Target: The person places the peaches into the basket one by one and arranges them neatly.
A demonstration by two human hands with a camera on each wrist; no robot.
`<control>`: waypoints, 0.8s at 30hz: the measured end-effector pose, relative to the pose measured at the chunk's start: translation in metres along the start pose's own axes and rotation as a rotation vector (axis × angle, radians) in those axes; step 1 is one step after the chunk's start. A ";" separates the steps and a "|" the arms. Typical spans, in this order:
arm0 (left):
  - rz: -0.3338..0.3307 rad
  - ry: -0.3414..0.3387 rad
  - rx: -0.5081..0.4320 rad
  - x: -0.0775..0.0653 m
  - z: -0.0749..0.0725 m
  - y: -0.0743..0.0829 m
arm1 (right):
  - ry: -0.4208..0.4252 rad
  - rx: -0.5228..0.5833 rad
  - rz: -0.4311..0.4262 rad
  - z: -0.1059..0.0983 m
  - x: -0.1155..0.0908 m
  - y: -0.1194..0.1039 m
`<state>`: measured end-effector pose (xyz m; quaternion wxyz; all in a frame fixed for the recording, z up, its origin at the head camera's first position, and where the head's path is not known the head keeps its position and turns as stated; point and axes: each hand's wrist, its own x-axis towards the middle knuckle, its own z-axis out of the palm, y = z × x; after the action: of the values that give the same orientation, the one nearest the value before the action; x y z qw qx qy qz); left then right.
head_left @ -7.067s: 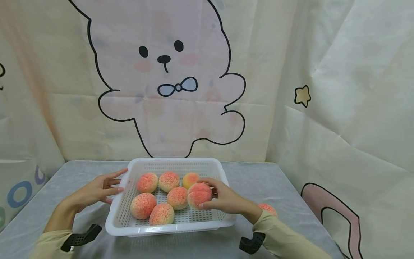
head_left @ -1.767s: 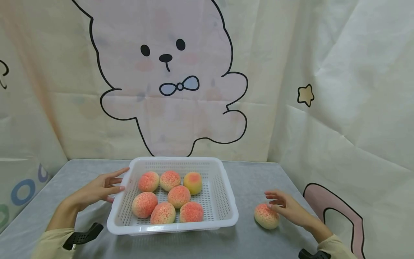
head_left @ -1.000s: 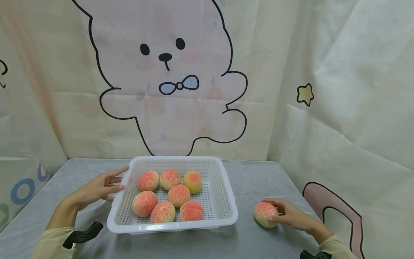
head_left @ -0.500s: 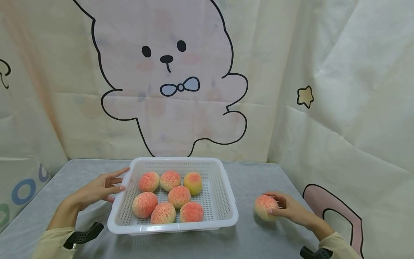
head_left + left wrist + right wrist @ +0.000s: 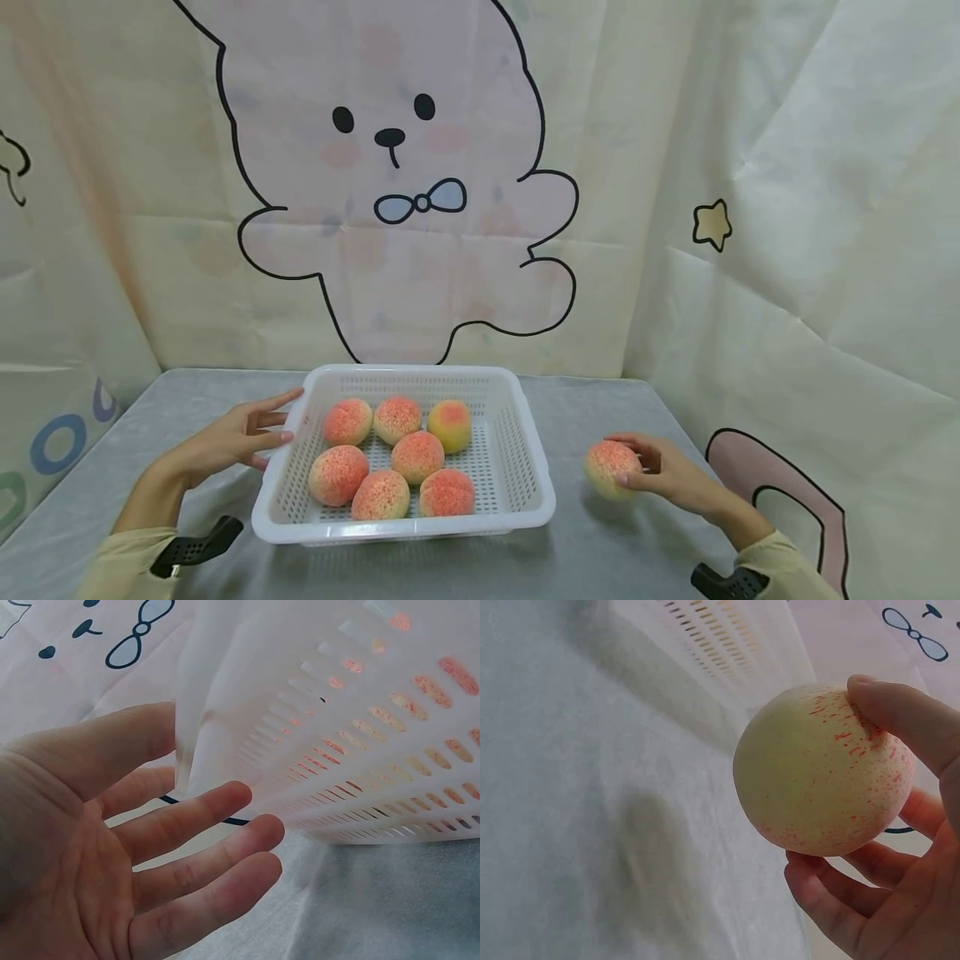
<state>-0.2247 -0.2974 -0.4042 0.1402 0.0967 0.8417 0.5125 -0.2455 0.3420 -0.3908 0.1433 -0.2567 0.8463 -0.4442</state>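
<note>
A pink-speckled, pale yellow peach (image 5: 609, 472) is gripped between the thumb and fingers of my right hand (image 5: 678, 479), to the right of the basket. In the right wrist view the held peach (image 5: 817, 776) hangs above the cloth, its shadow lying apart from it. A white perforated plastic basket (image 5: 405, 532) stands mid-table with several peaches (image 5: 417, 457) spread over its floor. My left hand (image 5: 225, 442) touches the basket's left rim with relaxed fingers. From the left wrist, extended fingertips (image 5: 259, 874) show beside the basket's slotted wall (image 5: 300, 727).
A grey cloth (image 5: 585, 408) covers the table. Behind it hangs a pale curtain (image 5: 592, 317) printed with a cartoon bear, and more curtain closes off both sides. One peach in the basket is yellower (image 5: 450, 427) than the others.
Seven seconds ago my right hand held a peach over the basket; that peach now lies inside. The right hand then moved right, took hold of the peach on the table and raised it slightly.
</note>
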 end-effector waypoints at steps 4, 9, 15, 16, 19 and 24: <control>-0.001 -0.003 -0.004 0.001 0.000 0.000 | 0.015 0.011 0.027 0.000 0.002 -0.007; 0.001 -0.009 -0.019 0.001 0.000 -0.001 | 0.025 0.001 0.031 0.001 0.006 -0.015; 0.008 -0.003 0.001 0.001 0.000 -0.002 | 0.034 0.007 -0.030 0.002 0.013 -0.025; 0.008 -0.003 0.003 0.001 -0.001 -0.002 | 0.036 0.009 -0.045 0.002 0.015 -0.027; 0.009 -0.004 0.006 0.001 -0.001 -0.001 | 0.042 0.019 -0.088 0.004 0.019 -0.034; 0.012 -0.005 0.007 0.001 -0.001 -0.001 | 0.044 0.031 -0.100 0.008 0.028 -0.047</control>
<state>-0.2263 -0.2983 -0.4051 0.1390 0.1035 0.8424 0.5103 -0.2502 0.2986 -0.3568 0.1063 -0.2867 0.8284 -0.4694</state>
